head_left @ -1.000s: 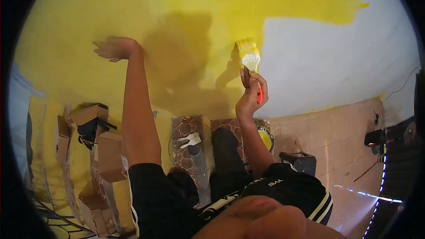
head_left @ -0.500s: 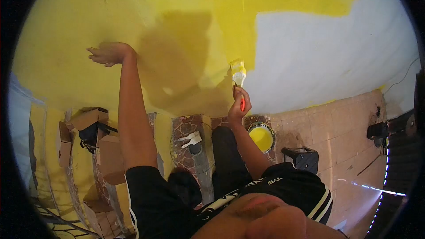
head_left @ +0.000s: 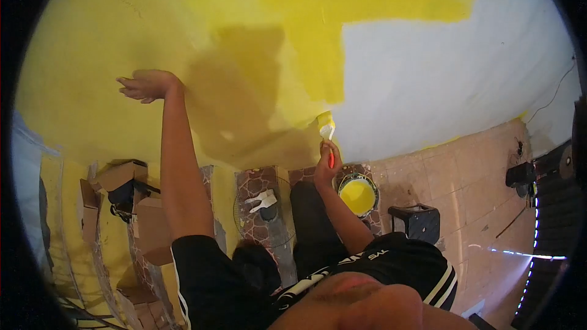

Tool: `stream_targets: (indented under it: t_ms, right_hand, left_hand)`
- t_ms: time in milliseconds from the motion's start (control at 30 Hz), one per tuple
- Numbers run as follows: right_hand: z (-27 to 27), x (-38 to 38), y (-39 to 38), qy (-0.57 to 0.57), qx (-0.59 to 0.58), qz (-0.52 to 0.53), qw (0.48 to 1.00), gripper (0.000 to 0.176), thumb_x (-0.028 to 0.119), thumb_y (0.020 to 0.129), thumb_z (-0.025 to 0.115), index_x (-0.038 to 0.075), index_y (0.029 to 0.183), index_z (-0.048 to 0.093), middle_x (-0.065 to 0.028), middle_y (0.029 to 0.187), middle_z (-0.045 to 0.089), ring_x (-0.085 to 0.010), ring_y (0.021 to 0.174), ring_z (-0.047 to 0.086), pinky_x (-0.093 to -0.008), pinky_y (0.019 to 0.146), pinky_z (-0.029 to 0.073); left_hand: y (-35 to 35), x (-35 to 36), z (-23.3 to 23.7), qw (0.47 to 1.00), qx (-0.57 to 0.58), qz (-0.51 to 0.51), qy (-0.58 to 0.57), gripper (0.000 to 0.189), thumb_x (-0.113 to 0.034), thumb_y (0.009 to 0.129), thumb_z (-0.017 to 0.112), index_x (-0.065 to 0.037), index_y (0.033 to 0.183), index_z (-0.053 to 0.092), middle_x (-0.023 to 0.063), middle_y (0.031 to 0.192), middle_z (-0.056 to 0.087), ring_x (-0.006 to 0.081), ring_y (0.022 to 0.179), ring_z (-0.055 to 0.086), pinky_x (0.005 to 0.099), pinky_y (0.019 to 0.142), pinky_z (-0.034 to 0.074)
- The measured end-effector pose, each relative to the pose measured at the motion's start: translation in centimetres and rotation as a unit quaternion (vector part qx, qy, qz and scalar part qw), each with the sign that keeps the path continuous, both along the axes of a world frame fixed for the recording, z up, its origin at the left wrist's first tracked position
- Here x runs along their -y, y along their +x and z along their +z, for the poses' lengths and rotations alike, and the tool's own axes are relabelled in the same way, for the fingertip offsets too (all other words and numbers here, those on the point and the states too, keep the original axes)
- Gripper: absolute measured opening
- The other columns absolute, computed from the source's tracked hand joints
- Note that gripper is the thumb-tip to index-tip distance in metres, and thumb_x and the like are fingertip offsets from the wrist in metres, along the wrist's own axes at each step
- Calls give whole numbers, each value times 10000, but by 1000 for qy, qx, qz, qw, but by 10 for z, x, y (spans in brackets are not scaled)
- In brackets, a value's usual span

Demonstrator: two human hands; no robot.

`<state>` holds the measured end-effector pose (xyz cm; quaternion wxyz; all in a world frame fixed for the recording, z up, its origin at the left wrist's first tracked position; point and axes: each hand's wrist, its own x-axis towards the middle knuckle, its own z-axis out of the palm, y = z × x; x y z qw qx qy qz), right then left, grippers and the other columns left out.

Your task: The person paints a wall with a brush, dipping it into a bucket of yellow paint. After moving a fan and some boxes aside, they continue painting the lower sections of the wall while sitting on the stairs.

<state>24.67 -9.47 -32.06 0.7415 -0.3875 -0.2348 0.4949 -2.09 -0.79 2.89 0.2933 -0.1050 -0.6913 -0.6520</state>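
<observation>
My right hand [head_left: 329, 165] is closed round the red-tipped handle of a paintbrush [head_left: 326, 124]. The yellow-coated bristles point up against the wall, at the border between yellow paint and the white part of the wall [head_left: 428, 79]. My left hand [head_left: 147, 85] is raised at the left, its fingers apart, holding nothing, on or close to the yellow wall [head_left: 92, 49]. Below my right hand, beside the forearm, a round bucket [head_left: 358, 197] holds yellow paint.
Patterned steps [head_left: 257, 178] descend under me, with a white-handled tool [head_left: 262, 200] on them. Cardboard boxes [head_left: 153, 223] lie at the left. A black stool [head_left: 416, 223] stands right of the bucket on the tiled floor [head_left: 465, 177].
My right hand and the brush have moved down along the paint border. My left hand appears slightly lower, and the whole view has shifted a little.
</observation>
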Motion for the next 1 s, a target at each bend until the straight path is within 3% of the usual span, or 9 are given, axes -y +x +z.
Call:
stream_targets:
  t_ms: [67,300,400,533,600,700,767,1000]
  right_hand:
    - [7,3,6,-17,9,-4,1000,170,79,934,523,-22,1048,598,-82,1018,613,-138,943,575,-271,878,470]
    - [54,-4,9,-4,-56,-24,998,213,71,944,485,-72,1081,565,-149,1067,594,-206,1006,595,-316,933,483]
    - [56,-10,4,4,-9,-9,1000,223,66,943,482,-80,1092,558,-150,1069,593,-212,1005,595,-322,927,488]
    - [72,-18,-6,24,-41,13,999,227,68,944,482,-84,1097,555,-142,1067,591,-205,990,598,-324,913,497]
    - [82,-25,-11,22,-58,7,998,220,100,945,519,-65,1075,583,-97,1008,616,-144,935,583,-275,860,477]
    - [90,-30,-18,29,-66,-4,997,203,100,937,541,-57,1057,588,-77,972,619,-130,895,582,-257,842,477]
    - [87,-29,-23,34,-43,-7,998,194,94,934,546,-53,1052,591,-74,965,619,-124,880,581,-252,832,478]
    - [105,-25,-25,64,-51,3,997,181,91,938,540,-54,1031,594,-86,963,622,-137,906,593,-269,852,487]
  left_hand:
    - [0,-3,0,998,-15,56,-30,479,-307,971,267,-167,1429,287,168,1473,254,283,1371,233,537,1016,280]
    - [-4,-5,-1,998,-6,59,-36,477,-305,975,303,-171,1432,280,155,1471,257,260,1376,227,525,1020,285]
    - [-2,-4,-2,998,-8,52,-31,472,-300,977,308,-171,1430,287,147,1474,256,250,1376,229,520,1030,278]
    - [0,-2,2,999,-2,45,-30,467,-301,979,301,-168,1427,295,144,1478,247,252,1377,224,529,1048,255]
    - [1,0,3,999,0,38,-28,466,-303,979,303,-167,1425,300,145,1478,245,253,1377,224,534,1052,249]
    - [0,0,4,999,4,38,-26,477,-322,980,297,-170,1431,283,148,1476,245,261,1375,229,539,1049,252]
    - [6,1,2,1000,-8,-8,0,532,-325,946,213,-151,1447,259,147,1517,151,249,1408,109,515,1073,132]
    - [8,2,1,1000,-10,-8,-9,542,-364,951,202,-162,1454,236,145,1521,142,240,1415,90,509,1091,111]
